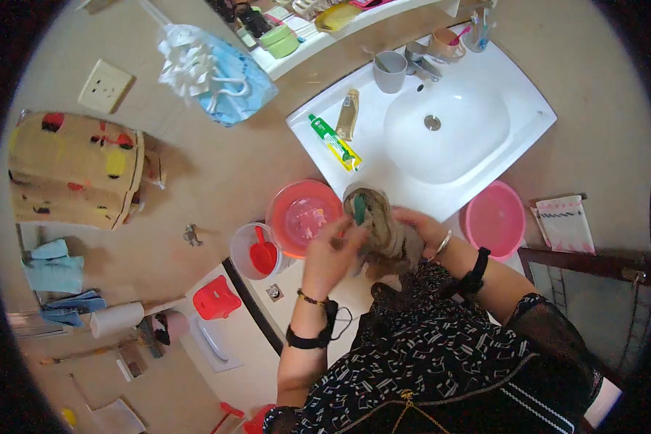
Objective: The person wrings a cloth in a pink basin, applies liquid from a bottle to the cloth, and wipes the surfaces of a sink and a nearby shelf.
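Observation:
Just in front of the sink's near left edge, a greyish-brown, crumpled, cloth-like bundle [389,230] is held up before my body; its exact kind cannot be made out. My right hand [428,233] grips the bundle's right side, the fingers partly behind it. At its left side is my left hand [334,249], slightly blurred, with bent fingers closed near a small dark green piece [359,208] on the bundle. What those fingers pinch is hidden.
The white sink [477,170] carries a green-yellow tube [334,142], a gold tube [348,116] and a grey cup [390,72]. Below stand a red basin [278,210], a bucket [240,249] with a red scoop [263,254], and a pink basin [495,217]. A red stool [215,298] is at left.

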`<state>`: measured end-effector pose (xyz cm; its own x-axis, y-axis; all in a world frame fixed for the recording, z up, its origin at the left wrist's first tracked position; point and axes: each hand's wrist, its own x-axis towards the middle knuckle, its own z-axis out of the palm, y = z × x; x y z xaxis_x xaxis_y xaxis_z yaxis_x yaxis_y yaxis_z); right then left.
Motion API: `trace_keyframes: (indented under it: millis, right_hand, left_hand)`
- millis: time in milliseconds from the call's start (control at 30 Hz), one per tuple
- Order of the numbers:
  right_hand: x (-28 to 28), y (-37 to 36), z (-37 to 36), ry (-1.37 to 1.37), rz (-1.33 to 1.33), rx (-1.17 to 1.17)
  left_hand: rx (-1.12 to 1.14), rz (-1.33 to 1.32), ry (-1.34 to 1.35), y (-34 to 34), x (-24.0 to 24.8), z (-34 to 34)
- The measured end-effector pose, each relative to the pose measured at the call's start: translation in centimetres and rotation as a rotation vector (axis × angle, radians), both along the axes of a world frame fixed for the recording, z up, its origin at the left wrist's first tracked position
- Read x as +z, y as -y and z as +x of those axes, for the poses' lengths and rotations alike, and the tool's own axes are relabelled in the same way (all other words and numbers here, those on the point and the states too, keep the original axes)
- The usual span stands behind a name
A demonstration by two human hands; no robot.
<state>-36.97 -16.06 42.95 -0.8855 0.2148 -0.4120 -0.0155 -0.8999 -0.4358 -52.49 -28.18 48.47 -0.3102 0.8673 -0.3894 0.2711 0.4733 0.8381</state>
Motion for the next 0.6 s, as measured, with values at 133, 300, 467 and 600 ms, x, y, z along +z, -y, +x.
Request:
trace_keyframes:
  millis: [133,300,467,600]
  right_hand:
    - [-0.2,-7.5,0.4,0.031,-0.089,-0.078]
    - [-2.7,-16.3,-0.1,0.183,0.193,-0.167]
    - [-4.8,-21.3,-2.5,0.395,0.601,-0.198]
    - [-6.9,-23.1,-5.7,0.295,0.949,-0.004]
  left_hand:
    - [0.332,0.263,-0.016,-6.6,-5.0,-4.0]
    - [0.319,-0.121,-0.55,-19.2,-12.1,-5.6]
    - [0.448,-0.633,-0.96,-25.7,-14.6,-5.0]
    - [0.614,-0.244,-1.002,-24.4,-16.1,-6.5]
